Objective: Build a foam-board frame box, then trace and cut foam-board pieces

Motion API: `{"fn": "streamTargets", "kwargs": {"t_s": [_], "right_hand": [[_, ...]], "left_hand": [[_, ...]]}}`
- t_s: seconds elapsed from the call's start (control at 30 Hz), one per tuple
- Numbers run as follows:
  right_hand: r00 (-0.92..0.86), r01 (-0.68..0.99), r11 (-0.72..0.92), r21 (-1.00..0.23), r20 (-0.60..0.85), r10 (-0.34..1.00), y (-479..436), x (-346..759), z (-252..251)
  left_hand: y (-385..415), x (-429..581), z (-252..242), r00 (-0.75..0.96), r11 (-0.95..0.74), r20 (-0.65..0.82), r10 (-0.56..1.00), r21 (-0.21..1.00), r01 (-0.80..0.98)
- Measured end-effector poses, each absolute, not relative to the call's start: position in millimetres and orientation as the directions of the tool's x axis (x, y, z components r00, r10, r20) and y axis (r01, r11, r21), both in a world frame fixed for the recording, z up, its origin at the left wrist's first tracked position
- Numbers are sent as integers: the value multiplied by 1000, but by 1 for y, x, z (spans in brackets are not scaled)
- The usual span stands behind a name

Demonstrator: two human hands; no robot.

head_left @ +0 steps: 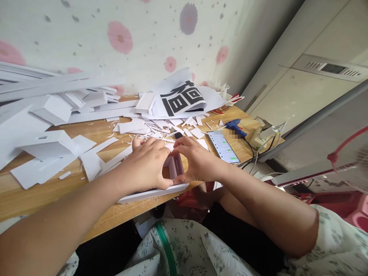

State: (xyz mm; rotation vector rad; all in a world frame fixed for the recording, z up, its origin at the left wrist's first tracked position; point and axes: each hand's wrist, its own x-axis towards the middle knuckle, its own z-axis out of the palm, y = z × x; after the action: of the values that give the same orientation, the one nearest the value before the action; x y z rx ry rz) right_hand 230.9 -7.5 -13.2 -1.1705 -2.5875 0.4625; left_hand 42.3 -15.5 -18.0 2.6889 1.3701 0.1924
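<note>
The hands cover much of the white frame (155,193), so its full outline is hard to make out; the near strip and a shaded inner wall show between them. It sits right at the front edge of the bench (106,213); whether it rests on the wood or is slightly raised, I cannot tell. Stacked white board pieces (54,109) are cut off at the left, a fan (360,165) at the right, and part of the phone screen (222,147) is blurred.

The left hand (149,164) and right hand (195,160) arch over the frame, knuckles up, thumbs almost meeting at the near strip. The fingers of both are bent and gripping the frame, the farther fingertips hidden.

Scraps (146,126) crowd just beyond the knuckles, under the curled printed sheet (184,97). Wood shows left of the frame, below loose offcuts (92,165). The phone lies near the right hand, with the blue glue gun (237,126) beyond, close to the bench's right end.
</note>
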Motion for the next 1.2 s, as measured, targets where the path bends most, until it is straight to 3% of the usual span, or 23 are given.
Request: {"fn": "streamTargets", "kwargs": {"t_s": [0.33, 0.57, 0.7, 0.77, 0.93, 1.2], "right_hand": [[-588, 669, 575, -471, 136, 797, -24, 237, -15], [-417, 466, 600, -650, 437, 797, -24, 249, -12], [-282, 217, 389, -895, 324, 903, -19, 254, -12], [-228, 80, 264, -961, 241, 943, -16, 257, -11], [-114, -81, 251, -965, 260, 959, -9, 265, -7], [-237, -89, 258, -962, 272, 933, -8, 258, -14]], "left_hand": [[-17, 46, -22, 521, -527, 80, 850, 177, 831], [-14, 39, -28, 524, -562, 229, 820, 153, 813], [-16, 31, -14, 515, -591, 361, 778, 139, 795], [-20, 28, -2, 507, -598, 408, 760, 133, 790], [-31, 26, 17, 494, -602, 529, 690, 40, 798], [-28, 19, 21, 433, -530, 632, 643, -41, 847]]}}
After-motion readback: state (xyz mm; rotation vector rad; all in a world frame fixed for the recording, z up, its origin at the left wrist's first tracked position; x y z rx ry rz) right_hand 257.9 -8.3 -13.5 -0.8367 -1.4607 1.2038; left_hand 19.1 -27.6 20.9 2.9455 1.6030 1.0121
